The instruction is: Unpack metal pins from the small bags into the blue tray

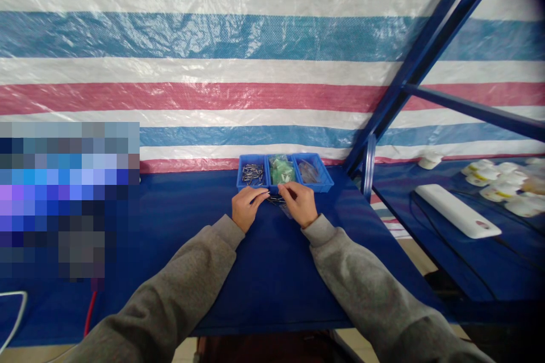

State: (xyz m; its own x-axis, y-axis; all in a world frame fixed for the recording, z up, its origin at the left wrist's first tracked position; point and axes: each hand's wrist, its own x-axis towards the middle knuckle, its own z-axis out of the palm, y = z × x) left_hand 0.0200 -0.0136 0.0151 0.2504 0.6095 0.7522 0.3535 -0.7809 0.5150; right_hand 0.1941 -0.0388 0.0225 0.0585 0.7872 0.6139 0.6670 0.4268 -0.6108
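Observation:
Both hands are close together in front of a blue divided tray [313,186]. My left hand [246,206] is closed in a pinch, its fingertips at a small thin piece too tiny to name. Thumb and fingers of my right hand [301,202] are also pressed together; what they hold, if anything, I cannot make out. Small dark metal pieces [276,199] lie between the hands, by the tray's front wall. Inside the tray, the left compartment holds many thin metal pieces [252,173], the middle one green packaging [281,172], the right one clear plastic bags [308,172].
The tray stands on a blue-covered table [272,278] against a striped plastic sheet [238,34]. A blue metal frame [383,108] rises at the right. On the neighbouring table lie a long white object [457,210], white rolls [502,181] and dark cables. A red cable [90,312] runs at left.

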